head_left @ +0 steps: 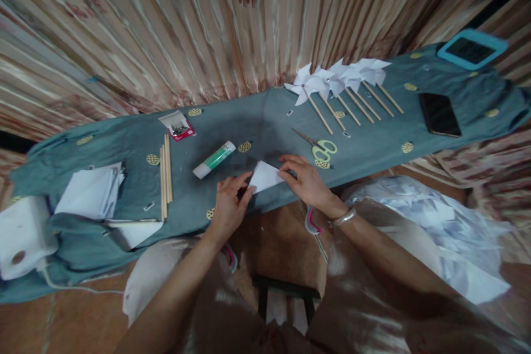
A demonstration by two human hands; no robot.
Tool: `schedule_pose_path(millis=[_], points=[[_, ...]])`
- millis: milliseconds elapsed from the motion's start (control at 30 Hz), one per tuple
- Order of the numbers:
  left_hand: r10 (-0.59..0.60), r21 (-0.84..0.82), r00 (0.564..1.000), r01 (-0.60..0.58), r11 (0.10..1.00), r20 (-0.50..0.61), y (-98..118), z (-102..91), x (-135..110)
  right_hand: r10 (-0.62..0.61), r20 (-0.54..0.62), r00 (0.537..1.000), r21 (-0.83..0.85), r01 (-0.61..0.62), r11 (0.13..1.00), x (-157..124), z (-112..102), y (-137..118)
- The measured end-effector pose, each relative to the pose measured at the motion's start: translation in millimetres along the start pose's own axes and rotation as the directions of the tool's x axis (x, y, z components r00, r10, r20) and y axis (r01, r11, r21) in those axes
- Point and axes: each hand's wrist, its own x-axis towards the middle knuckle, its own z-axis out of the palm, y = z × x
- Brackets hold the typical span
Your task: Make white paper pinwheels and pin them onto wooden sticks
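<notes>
A small sheet of white paper [265, 175], folded to a triangle, is held between my hands over the table's front edge. My left hand [230, 199] pinches its left corner between thumb and fingers. At the right corner my right hand [305, 181], with a bracelet on the wrist, grips the paper between thumb and fingers. Just up and left of the paper lies a glue stick [214, 160] with a green label. Scissors [321, 147] with light green handles rest up and right of my right hand.
Several white paper pinwheels [332, 80] on sticks lie at the back right. A phone [440, 114] and a blue-framed device [472, 48] are farther right. Leftward are wooden sticks [165, 174], an opened red box [179, 127] of small metal pieces and stacked paper [90, 191]. A plastic bag [431, 221] stands below right.
</notes>
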Motion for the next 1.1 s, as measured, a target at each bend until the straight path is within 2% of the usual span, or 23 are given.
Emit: schedule_pose_path(millis=[67, 133, 233, 300, 433, 600, 1100], points=[[0.048, 0.072, 0.999, -0.046, 0.996, -0.021, 5, -3.1, 1, -0.001, -0.003, 1.000, -0.027, 0.001, 1.000, 1, 2, 0], [0.163, 0.181, 0.986, -0.155, 0.971, -0.029, 14, -4.8, -1, -0.010, -0.010, 1.000, -0.037, 0.009, 0.999, 3, 3, 0], [0.354, 0.259, 0.932, -0.362, 0.895, 0.080, 28, 0.3, -7, -0.027, -0.016, 0.999, -0.054, 0.026, 0.998, 5, 5, -2], [0.405, 0.269, 0.902, -0.431, 0.861, 0.149, 34, 7.7, -12, -0.029, -0.026, 0.999, -0.070, 0.027, 0.997, 6, 6, -3], [0.372, 0.289, 0.902, -0.425, 0.858, 0.220, 34, 18.8, -20, -0.022, -0.047, 0.999, -0.088, 0.018, 0.996, 8, 8, -4], [0.312, 0.274, 0.906, -0.390, 0.879, 0.286, 30, 19.3, -19, -0.019, -0.056, 0.998, -0.103, 0.013, 0.995, 8, 9, -4], [0.258, 0.320, 0.902, -0.371, 0.872, 0.346, 35, 17.9, -18, -0.044, -0.093, 0.995, -0.124, 0.032, 0.992, 9, 13, -3]])
